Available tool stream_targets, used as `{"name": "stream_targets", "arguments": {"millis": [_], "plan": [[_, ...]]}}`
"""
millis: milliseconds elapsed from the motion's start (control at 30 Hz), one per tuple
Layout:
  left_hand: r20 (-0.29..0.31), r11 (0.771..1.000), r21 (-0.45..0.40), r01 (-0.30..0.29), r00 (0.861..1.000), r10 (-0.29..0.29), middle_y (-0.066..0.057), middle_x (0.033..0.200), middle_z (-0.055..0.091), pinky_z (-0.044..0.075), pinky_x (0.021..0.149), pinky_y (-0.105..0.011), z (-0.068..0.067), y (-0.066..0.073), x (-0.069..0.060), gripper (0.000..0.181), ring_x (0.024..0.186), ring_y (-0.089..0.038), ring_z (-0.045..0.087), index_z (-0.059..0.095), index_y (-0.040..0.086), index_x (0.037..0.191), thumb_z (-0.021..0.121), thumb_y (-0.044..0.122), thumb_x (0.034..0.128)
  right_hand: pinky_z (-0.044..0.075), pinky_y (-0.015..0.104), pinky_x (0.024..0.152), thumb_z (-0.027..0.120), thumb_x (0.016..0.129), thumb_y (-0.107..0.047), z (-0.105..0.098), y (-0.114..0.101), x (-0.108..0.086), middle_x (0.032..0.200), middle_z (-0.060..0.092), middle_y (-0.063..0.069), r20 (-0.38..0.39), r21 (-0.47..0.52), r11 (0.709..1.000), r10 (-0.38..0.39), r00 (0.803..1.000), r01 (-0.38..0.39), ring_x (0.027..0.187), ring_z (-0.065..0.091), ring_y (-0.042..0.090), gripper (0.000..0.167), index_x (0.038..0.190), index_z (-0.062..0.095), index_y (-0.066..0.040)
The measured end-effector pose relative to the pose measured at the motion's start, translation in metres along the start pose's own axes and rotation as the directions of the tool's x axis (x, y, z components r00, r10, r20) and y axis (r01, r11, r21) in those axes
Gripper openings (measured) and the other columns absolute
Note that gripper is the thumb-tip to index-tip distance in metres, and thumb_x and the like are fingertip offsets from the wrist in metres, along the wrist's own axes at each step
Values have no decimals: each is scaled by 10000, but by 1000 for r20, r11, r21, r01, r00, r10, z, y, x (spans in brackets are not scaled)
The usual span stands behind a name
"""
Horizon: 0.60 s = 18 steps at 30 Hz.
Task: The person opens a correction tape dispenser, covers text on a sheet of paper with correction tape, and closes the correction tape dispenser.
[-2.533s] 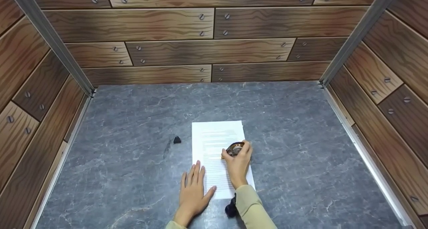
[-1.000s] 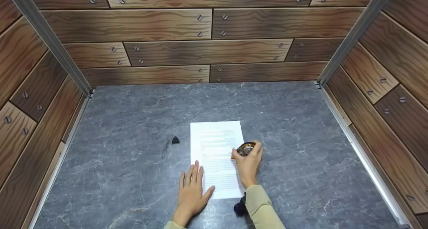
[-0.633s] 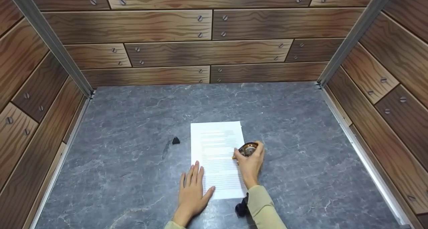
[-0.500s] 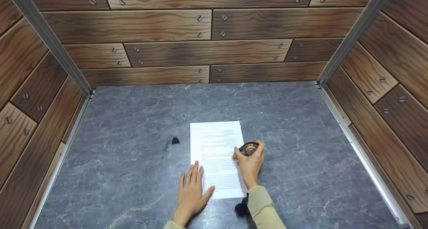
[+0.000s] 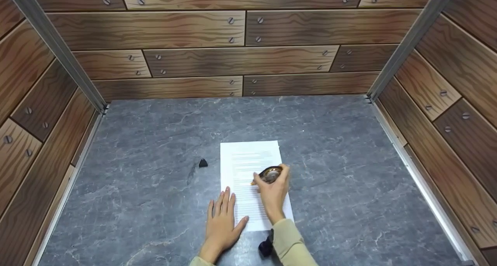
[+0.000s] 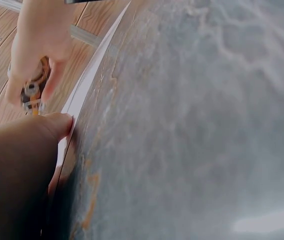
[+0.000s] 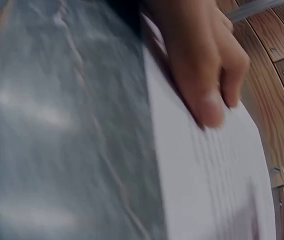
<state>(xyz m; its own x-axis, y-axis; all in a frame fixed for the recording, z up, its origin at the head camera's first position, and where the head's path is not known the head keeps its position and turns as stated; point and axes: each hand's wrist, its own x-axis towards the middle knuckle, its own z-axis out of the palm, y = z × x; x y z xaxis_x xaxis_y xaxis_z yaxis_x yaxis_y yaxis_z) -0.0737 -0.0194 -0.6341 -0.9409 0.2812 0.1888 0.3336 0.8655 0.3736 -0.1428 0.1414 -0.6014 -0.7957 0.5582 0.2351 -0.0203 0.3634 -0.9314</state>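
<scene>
right hand gripping the amber dispenser by its sides, over the printed sheet: likely light, stiff, maybe slick, so that's the spot to hold! left hand, spread out, rests across the thin, creasable sheet's left edge.

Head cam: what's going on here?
A person's right hand holds a small, rounded brown tool over a printed sheet, its orange tip toward the lines of text; I can't tell whether the tip touches the paper. The left hand lies with fingers spread across the sheet's lower left edge. The sheet is on a grey marbled table, and a small black piece lies to the left of it, apart from both hands.
</scene>
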Motion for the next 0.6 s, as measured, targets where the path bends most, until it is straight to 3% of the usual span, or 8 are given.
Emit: {"name": "stream_targets", "arguments": {"millis": [200, 400, 467, 600], "plan": [[-4, 1000, -6, 0, 1000, 0, -178, 1590, 295, 200, 1143, -591, -3, 0, 1, 757, 1434, -343, 308, 417, 6, 1485, 523, 537, 956, 523, 464, 857, 894, 727, -227, 15, 2, -15, 1202, 508, 166, 32, -31, 997, -64, 997, 65, 1088, 569, 342, 743, 1275, 433, -29], [21, 1000, 8, 7, 1000, -7, -168, 1603, 270, 176, 1155, -581, 0, -1, 0, 771, 1451, -334, 280, 397, 22, 1502, 512, 554, 957, 563, 444, 787, 888, 740, -244, 16, 6, -24, 1197, 503, 169, 47, -37, 996, -76, 996, 78, 1075, 584, 355, 734, 1270, 430, -28], [13, 1000, 15, 3, 1000, -3, -168, 1602, 272, 177, 1154, -580, 1, -1, -1, 773, 1448, -335, 283, 400, 23, 1500, 514, 558, 953, 585, 405, 706, 886, 743, -243, 16, 8, -26, 1200, 500, 171, 50, -29, 997, -65, 997, 66, 1056, 592, 357, 740, 1282, 426, -30], [-24, 1000, 14, -11, 1000, 12, -182, 1586, 299, 200, 1140, -589, 2, -1, -1, 761, 1431, -347, 309, 420, 13, 1484, 538, 539, 946, 583, 399, 709, 890, 735, -237, 17, 9, -28, 1194, 503, 171, 32, -29, 997, -73, 997, 74, 1051, 593, 351, 746, 1284, 431, -24]]}}
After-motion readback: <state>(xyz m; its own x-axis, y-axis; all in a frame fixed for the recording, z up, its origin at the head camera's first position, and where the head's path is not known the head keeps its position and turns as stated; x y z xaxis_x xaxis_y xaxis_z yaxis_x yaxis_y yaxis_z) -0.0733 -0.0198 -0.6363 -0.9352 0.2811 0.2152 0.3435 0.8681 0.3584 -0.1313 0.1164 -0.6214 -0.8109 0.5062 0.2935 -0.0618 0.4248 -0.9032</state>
